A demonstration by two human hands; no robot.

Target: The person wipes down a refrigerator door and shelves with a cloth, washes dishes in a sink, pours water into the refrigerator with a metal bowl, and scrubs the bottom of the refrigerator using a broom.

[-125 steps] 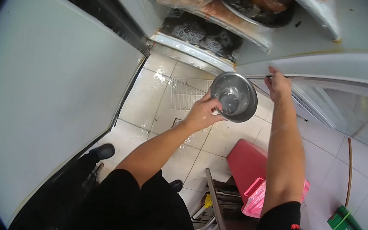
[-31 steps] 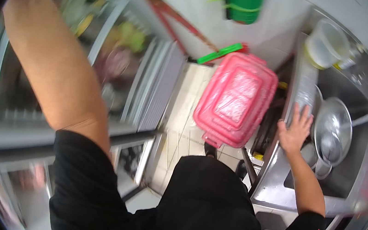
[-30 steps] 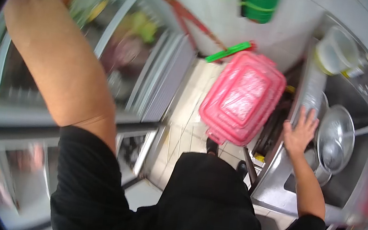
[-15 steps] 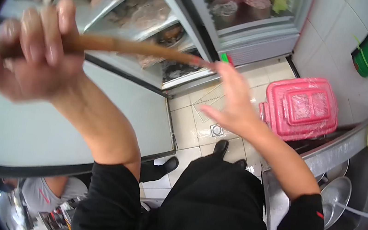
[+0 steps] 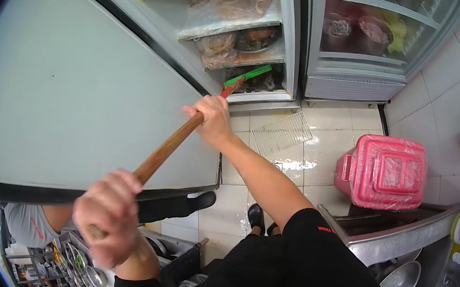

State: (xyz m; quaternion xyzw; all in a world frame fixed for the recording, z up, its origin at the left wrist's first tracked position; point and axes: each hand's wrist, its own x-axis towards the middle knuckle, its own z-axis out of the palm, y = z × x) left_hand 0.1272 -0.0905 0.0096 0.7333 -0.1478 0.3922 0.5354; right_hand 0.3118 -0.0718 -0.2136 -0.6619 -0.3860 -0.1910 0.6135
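Note:
Both my hands grip the long wooden handle of a squeegee [image 5: 168, 150] with a red socket and a narrow green bar head. My left hand [image 5: 110, 215], slightly blurred, is wrapped round the handle's near end. Further along, close to the red socket, my right hand [image 5: 212, 121] closes round the handle. The green head [image 5: 250, 76] is at the bottom compartment of an open upright fridge [image 5: 291, 53], over a dark, wet-looking surface. Whether it touches that surface I cannot tell. Bagged meat [image 5: 246, 0] lies on the shelves above.
The fridge's wide door [image 5: 86, 90] stands open at left. A wire rack [image 5: 282, 134] lies on the wet tiles. A pink lidded bin [image 5: 391, 173] and a steel sink [image 5: 432, 286] are at right. A person in a grey shirt [image 5: 27, 224] is behind the door.
My left hand has come down from the upper left towards me. My right hand, open before, is now closed on the handle. The squeegee's head is now at the fridge's bottom compartment.

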